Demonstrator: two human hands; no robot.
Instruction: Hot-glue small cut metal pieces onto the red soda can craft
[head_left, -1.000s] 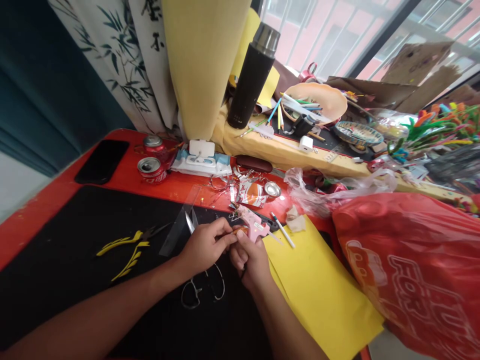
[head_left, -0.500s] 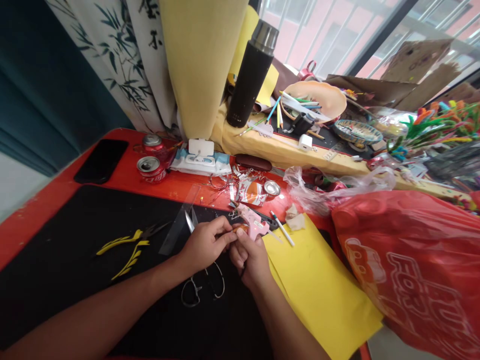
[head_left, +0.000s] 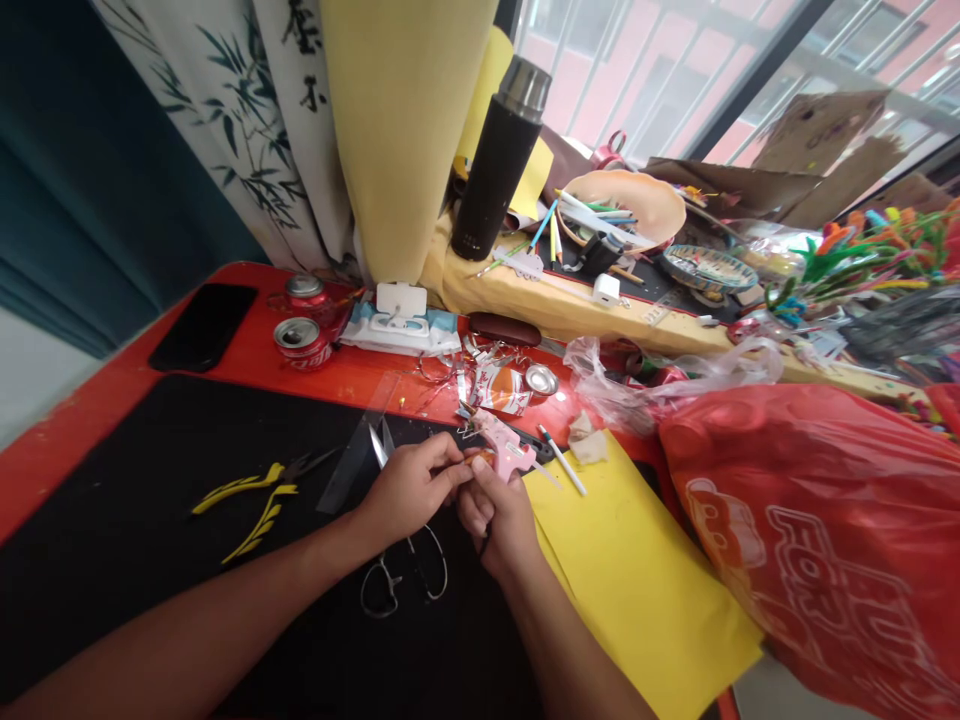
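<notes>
Mostly covered by thumbs and fingers, so showing only a sliver of the small orange piece point(head_left: 482, 457) at the meeting of the left hand point(head_left: 411, 490) and the right hand point(head_left: 502, 515). Pinched on one side between left thumb and forefinger; gripped on the other under the right thumb, with right fingers curled in below. Too dim to name, for the dark strip point(head_left: 485, 546) along the right palm. Blocked in the middle by the left hand, so leaving of the scissors point(head_left: 377, 446) just blades above and handle loops below. Overlapped low down by the right hand, too, in the case of the pink glue gun point(head_left: 510, 452) just beyond the fingers. Cut off at the right edge of view, for the red bag point(head_left: 810, 560).

Back to the small orange piece: orange in colour with browner patches, narrow, perhaps slightly curved, though too small and blurred for certainty. Placed over the black mat point(head_left: 127, 520), toward its far edge, in front of the pink glue gun as seen from above. Lying nearby: to the left, yellow-handled pliers point(head_left: 279, 488); to the right, a white pen point(head_left: 564, 464) and yellow paper point(head_left: 637, 590).
</notes>
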